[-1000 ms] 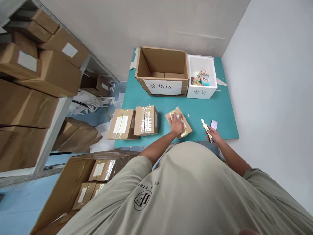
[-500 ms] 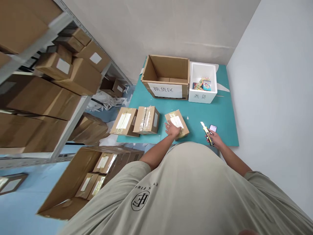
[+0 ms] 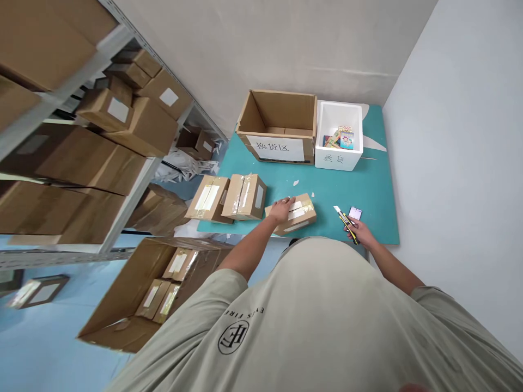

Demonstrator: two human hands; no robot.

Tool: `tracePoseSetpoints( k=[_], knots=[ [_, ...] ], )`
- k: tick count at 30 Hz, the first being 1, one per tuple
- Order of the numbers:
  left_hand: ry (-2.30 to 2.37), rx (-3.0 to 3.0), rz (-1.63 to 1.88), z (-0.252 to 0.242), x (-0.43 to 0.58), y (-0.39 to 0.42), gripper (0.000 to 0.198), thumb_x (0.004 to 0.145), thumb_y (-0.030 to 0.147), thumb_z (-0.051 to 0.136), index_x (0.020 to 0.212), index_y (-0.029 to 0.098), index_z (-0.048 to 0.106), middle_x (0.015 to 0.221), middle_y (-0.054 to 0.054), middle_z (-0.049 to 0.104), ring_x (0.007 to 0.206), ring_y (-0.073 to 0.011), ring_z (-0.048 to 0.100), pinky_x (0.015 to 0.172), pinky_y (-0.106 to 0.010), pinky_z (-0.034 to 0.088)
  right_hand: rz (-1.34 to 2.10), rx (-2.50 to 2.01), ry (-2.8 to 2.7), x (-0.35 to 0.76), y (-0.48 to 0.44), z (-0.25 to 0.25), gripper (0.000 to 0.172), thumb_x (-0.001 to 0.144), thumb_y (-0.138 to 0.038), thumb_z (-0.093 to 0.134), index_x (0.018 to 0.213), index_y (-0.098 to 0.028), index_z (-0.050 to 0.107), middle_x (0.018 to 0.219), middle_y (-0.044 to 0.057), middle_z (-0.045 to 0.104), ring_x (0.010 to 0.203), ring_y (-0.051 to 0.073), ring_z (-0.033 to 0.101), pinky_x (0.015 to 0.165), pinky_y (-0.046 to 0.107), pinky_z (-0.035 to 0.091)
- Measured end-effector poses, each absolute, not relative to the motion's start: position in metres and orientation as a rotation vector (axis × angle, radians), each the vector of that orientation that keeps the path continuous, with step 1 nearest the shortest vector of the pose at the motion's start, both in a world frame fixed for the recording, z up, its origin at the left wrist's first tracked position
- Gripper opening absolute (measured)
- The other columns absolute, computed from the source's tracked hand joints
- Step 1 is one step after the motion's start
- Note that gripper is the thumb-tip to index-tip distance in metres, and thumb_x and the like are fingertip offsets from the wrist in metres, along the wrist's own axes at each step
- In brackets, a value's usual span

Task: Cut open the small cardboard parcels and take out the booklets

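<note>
A taped cardboard box (image 3: 305, 211) with a white label lies at the table's front edge, its long side running roughly left to right. My left hand (image 3: 281, 210) grips its left end, fingers over the top. In my right hand (image 3: 359, 231) is a yellow and black utility knife (image 3: 346, 222), its blade out and pointing away to the left, apart from the box. A phone (image 3: 355, 213) with a lit screen lies just beyond that hand, partly hidden by it. Two more taped boxes, a near one (image 3: 244, 197) and a farther one (image 3: 207, 200), sit to the left.
An open carton (image 3: 275, 149) with a handwritten sign and a white foam bin (image 3: 339, 161) holding small colourful packs stand at the back of the green table (image 3: 368, 188). A large open carton (image 3: 118, 294) with several boxes is at lower left. Shelving (image 3: 122, 218) loaded with cartons lines the left.
The box under my left hand has turned from upright-lengthwise to lying crosswise. My left hand has shifted to its left end. The knife hand has barely moved.
</note>
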State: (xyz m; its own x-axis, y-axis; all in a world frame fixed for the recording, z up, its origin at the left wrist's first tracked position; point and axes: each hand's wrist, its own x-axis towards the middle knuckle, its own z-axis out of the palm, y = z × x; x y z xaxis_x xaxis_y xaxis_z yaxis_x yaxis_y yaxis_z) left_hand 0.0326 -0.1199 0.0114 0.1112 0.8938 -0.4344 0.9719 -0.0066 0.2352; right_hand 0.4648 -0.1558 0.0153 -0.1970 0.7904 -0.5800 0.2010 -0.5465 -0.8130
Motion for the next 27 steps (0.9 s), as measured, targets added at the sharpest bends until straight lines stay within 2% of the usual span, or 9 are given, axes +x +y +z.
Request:
tracePoseSetpoints(
  k=[2, 5, 8, 10, 12, 15, 22, 27],
  knots=[
    [1.690, 2.015, -0.279, 0.016, 0.028, -0.108, 0.099, 0.090, 0.016, 0.070, 0.185, 0.026, 0.045, 0.185, -0.021, 0.053, 0.171, -0.0370, 0.052, 0.143, -0.059, 0.035, 1.775, -1.637, -1.261, 0.462, -0.152, 0.014, 0.072, 0.101, -0.045, 0.089, 0.168, -0.026, 0.071, 0.100, 0.004, 0.085, 0.064, 0.014, 0.070, 0.064, 0.027, 0.063],
    [1.652, 2.054, -0.266, 0.016, 0.025, -0.096, 0.092, 0.089, 0.018, 0.073, 0.179, 0.025, 0.055, 0.181, -0.020, 0.058, 0.169, -0.0373, 0.054, 0.145, -0.058, 0.034, 1.676, -1.630, -1.513, 0.452, -0.144, 0.015, 0.067, 0.101, -0.041, 0.084, 0.166, -0.027, 0.074, 0.103, 0.004, 0.087, 0.072, 0.017, 0.073, 0.075, 0.032, 0.067],
    [1.676, 2.062, -0.159, 0.010, 0.028, -0.101, 0.092, 0.089, 0.019, 0.074, 0.179, 0.022, 0.057, 0.182, -0.020, 0.057, 0.170, -0.0382, 0.052, 0.147, -0.057, 0.032, 1.412, -1.538, -1.918, 0.437, -0.134, 0.021, 0.059, 0.106, -0.031, 0.073, 0.164, -0.030, 0.077, 0.131, 0.006, 0.089, 0.110, 0.026, 0.081, 0.104, 0.042, 0.067],
    [1.712, 2.055, -0.092, 0.006, 0.031, -0.110, 0.088, 0.092, 0.018, 0.071, 0.179, 0.020, 0.057, 0.182, -0.020, 0.057, 0.169, -0.0381, 0.053, 0.148, -0.055, 0.030, 1.214, -1.488, -2.205, 0.425, -0.130, 0.028, 0.058, 0.110, -0.026, 0.066, 0.168, -0.031, 0.075, 0.150, 0.009, 0.084, 0.131, 0.030, 0.077, 0.115, 0.044, 0.062],
    [1.753, 2.050, -0.059, 0.003, 0.035, -0.122, 0.080, 0.098, 0.019, 0.063, 0.177, 0.020, 0.059, 0.180, -0.020, 0.058, 0.168, -0.0369, 0.054, 0.149, -0.054, 0.029, 1.048, -1.488, -2.463, 0.411, -0.127, 0.037, 0.059, 0.115, -0.025, 0.060, 0.173, -0.032, 0.070, 0.153, 0.012, 0.082, 0.133, 0.030, 0.076, 0.112, 0.042, 0.061],
    [1.797, 2.059, -0.043, 0.001, 0.041, -0.136, 0.073, 0.105, 0.020, 0.052, 0.177, 0.020, 0.059, 0.178, -0.020, 0.060, 0.169, -0.0354, 0.052, 0.149, -0.054, 0.026, 0.852, -1.485, -2.758, 0.393, -0.125, 0.047, 0.060, 0.120, -0.024, 0.054, 0.178, -0.035, 0.065, 0.143, 0.012, 0.082, 0.121, 0.029, 0.076, 0.101, 0.037, 0.059],
    [1.822, 2.062, -0.032, -0.001, 0.049, -0.143, 0.073, 0.106, 0.021, 0.048, 0.179, 0.019, 0.058, 0.178, -0.021, 0.060, 0.170, -0.0361, 0.051, 0.148, -0.056, 0.025, 0.665, -1.312, -3.020, 0.383, -0.122, 0.061, 0.064, 0.120, -0.021, 0.049, 0.180, -0.037, 0.062, 0.140, 0.013, 0.079, 0.113, 0.028, 0.071, 0.096, 0.037, 0.053],
    [1.828, 2.063, -0.007, -0.003, 0.050, -0.146, 0.075, 0.105, 0.022, 0.048, 0.180, 0.018, 0.056, 0.180, -0.021, 0.059, 0.170, -0.0360, 0.050, 0.148, -0.055, 0.025, 0.499, -1.401, -3.139, 0.386, -0.125, 0.068, 0.072, 0.117, -0.015, 0.045, 0.185, -0.037, 0.055, 0.143, 0.017, 0.077, 0.111, 0.030, 0.070, 0.094, 0.039, 0.050]
  ],
)
